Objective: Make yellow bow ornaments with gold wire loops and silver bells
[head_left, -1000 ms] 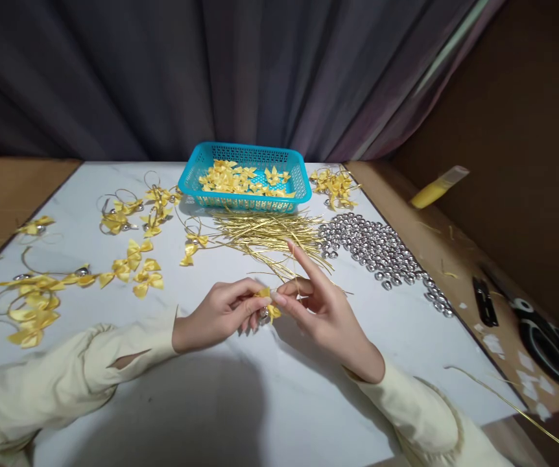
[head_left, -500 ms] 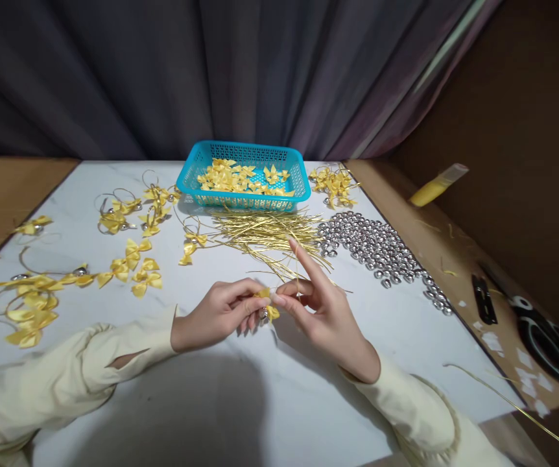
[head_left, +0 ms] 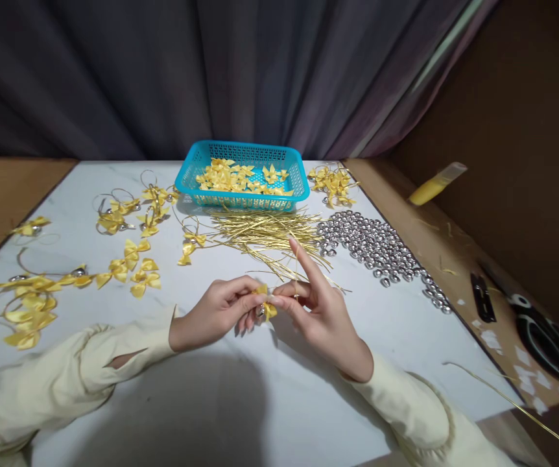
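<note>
The left hand (head_left: pixel 211 316) pinches a yellow bow (head_left: pixel 270 311) with a silver bead (head_left: pixel 260 311) over the white tabletop (head_left: pixel 196 402), its fingers hiding part of the bow. Beyond lie gold cords (head_left: pixel 270 228) and a blue basket (head_left: pixel 243 196), with loose beads (head_left: pixel 371 243) to the right and scissors (head_left: pixel 547 340) past them on the brown surface (head_left: pixel 406 214). The right hand (head_left: pixel 325 318) presses thumb and fingers together beside the bow, grip too small to tell, index finger raised across the cords' near edge.
</note>
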`<state>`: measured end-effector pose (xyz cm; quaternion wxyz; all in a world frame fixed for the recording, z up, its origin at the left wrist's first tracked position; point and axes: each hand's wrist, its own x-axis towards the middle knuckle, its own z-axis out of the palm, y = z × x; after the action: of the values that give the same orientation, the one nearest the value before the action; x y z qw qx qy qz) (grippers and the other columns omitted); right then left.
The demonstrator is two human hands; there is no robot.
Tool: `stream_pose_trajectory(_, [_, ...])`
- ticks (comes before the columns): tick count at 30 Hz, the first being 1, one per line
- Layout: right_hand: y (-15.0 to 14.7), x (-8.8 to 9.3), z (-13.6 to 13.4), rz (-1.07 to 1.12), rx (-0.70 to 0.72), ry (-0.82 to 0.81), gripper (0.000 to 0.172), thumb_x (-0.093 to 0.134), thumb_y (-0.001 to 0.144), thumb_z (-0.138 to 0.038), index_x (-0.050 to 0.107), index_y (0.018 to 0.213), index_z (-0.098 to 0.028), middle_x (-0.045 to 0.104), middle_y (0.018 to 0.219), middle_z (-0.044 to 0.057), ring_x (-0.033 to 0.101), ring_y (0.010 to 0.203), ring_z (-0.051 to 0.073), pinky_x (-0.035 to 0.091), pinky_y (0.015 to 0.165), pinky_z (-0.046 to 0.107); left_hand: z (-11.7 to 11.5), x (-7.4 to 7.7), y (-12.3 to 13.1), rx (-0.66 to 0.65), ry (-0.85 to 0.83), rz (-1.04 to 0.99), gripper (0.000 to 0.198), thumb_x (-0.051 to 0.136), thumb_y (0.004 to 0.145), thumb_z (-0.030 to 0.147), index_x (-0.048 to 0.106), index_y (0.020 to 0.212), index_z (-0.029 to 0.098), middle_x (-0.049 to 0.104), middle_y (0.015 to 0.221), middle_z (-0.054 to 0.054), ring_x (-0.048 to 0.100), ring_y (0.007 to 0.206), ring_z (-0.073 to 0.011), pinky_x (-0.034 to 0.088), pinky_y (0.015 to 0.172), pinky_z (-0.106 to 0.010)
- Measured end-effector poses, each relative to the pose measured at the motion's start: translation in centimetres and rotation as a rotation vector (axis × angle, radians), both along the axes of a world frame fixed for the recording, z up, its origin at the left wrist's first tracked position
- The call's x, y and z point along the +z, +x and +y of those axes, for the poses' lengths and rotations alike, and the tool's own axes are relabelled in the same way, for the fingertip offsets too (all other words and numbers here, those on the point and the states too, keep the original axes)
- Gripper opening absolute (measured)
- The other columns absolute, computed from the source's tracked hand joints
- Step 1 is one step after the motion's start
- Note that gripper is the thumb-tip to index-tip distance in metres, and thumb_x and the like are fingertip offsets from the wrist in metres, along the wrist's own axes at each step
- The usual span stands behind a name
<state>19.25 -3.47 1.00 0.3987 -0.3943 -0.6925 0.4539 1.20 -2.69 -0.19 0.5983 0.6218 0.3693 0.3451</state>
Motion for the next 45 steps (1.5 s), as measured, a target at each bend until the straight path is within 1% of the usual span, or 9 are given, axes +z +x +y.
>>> stream_pose_trajectory(10, [0.0, 0.2, -0.1, -0.001, -0.028, -0.011, 0.072, 0.052, 0.084, -0.012, 0.014, 0.143, -0.029, 0.064, 0.075, 0.000, 0.057, 0.058, 0.012, 0.044, 0.042, 0.022, 0.1, 0.1, 0.0, -0.006, -0.035, -0.011, 0.017, 0.049, 0.087, 0.026, 0.055, 0.077, 0.013, 0.054, 0.053, 0.004, 0.049, 0.042, -0.0047, 0.042, 0.042, -0.015])
stream_pose_trajectory(19, [0.0, 0.0, 0.0, -0.057, -0.027, 0.076, 0.070, 0.051, 0.084, -0.010, 0.014, 0.143, -0.024, 0.064, 0.075, 0.000, 0.058, 0.064, 0.013, 0.050, 0.060, 0.026, 0.1, 0.1, 0.1, -0.013, -0.049, -0.014, 0.018, 0.048, 0.088, 0.026, 0.054, 0.076, 0.014, 0.053, 0.052, 0.005, 0.048, 0.041, -0.0046, 0.041, 0.041, -0.015])
stream_pose_trajectory(26, [0.7, 0.3, 0.4, -0.141, 0.001, 0.119, 0.058, 0.045, 0.089, -0.017, 0.020, 0.142, -0.023, 0.058, 0.076, 0.001, 0.050, 0.062, 0.012, 0.045, 0.054, 0.023, 0.1, 0.2, 0.0, 0.017, -0.064, 0.014, 0.020, 0.049, 0.087, 0.029, 0.053, 0.075, 0.014, 0.054, 0.053, 0.004, 0.048, 0.041, -0.0056, 0.041, 0.041, -0.016])
stream_pose_trajectory(29, [1.2, 0.9, 0.5, -0.237, 0.041, 0.124, 0.058, 0.042, 0.090, -0.016, 0.018, 0.142, -0.024, 0.061, 0.073, 0.000, 0.048, 0.057, 0.011, 0.044, 0.056, 0.024, 0.1, 0.0, 0.0, 0.026, -0.049, 0.034, 0.021, 0.049, 0.087, 0.031, 0.052, 0.075, 0.014, 0.054, 0.052, 0.004, 0.047, 0.041, -0.0057, 0.040, 0.041, -0.017])
stream_pose_trajectory(34, [1.7, 1.6, 0.5, -0.316, 0.172, 0.075, 0.072, 0.047, 0.085, -0.008, 0.008, 0.144, -0.020, 0.063, 0.069, -0.002, 0.048, 0.054, 0.011, 0.041, 0.054, 0.023, 0.3, 0.0, -0.1, 0.060, -0.001, 0.070, 0.022, 0.049, 0.086, 0.033, 0.051, 0.073, 0.015, 0.051, 0.050, 0.005, 0.044, 0.040, -0.0055, 0.037, 0.040, -0.016])
stream_pose_trajectory(37, [1.8, 1.9, 0.5, -0.334, 0.173, 0.051, 0.062, 0.051, 0.081, -0.009, 0.027, 0.138, -0.015, 0.057, 0.061, -0.004, 0.045, 0.050, 0.010, 0.036, 0.049, 0.021, 0.4, 0.2, -0.1, 0.067, -0.003, 0.094, 0.024, 0.050, 0.085, 0.035, 0.050, 0.072, 0.015, 0.050, 0.050, 0.005, 0.043, 0.040, -0.0055, 0.036, 0.040, -0.017])
stream_pose_trajectory(39, [1.7, 2.1, 0.4, -0.370, 0.157, 0.052, 0.035, 0.053, 0.080, -0.012, 0.052, 0.116, -0.013, 0.051, 0.054, -0.005, 0.040, 0.046, 0.008, 0.033, 0.046, 0.021, 0.4, 0.3, -0.1, 0.065, -0.010, 0.106, 0.025, 0.050, 0.085, 0.036, 0.050, 0.072, 0.015, 0.049, 0.049, 0.005, 0.043, 0.040, -0.0057, 0.036, 0.040, -0.017])
stream_pose_trajectory(41, [1.6, 2.2, 0.4, -0.415, 0.148, 0.057, 0.011, 0.053, 0.080, -0.014, 0.061, 0.088, -0.013, 0.050, 0.052, -0.005, 0.037, 0.044, 0.007, 0.030, 0.045, 0.021, 0.3, 0.4, -0.1, 0.060, -0.011, 0.109, 0.024, 0.051, 0.085, 0.035, 0.051, 0.071, 0.015, 0.048, 0.048, 0.005, 0.042, 0.039, -0.0057, 0.035, 0.039, -0.017])
stream_pose_trajectory(45, [1.5, 2.4, 0.3, -0.455, 0.167, 0.074, 0.016, 0.049, 0.081, -0.013, 0.064, 0.076, -0.014, 0.058, 0.058, -0.001, 0.039, 0.046, 0.006, 0.031, 0.047, 0.020, 0.3, 0.4, 0.0, 0.037, -0.004, 0.105, 0.022, 0.050, 0.085, 0.033, 0.053, 0.073, 0.015, 0.048, 0.048, 0.005, 0.041, 0.040, -0.0058, 0.034, 0.040, -0.017])
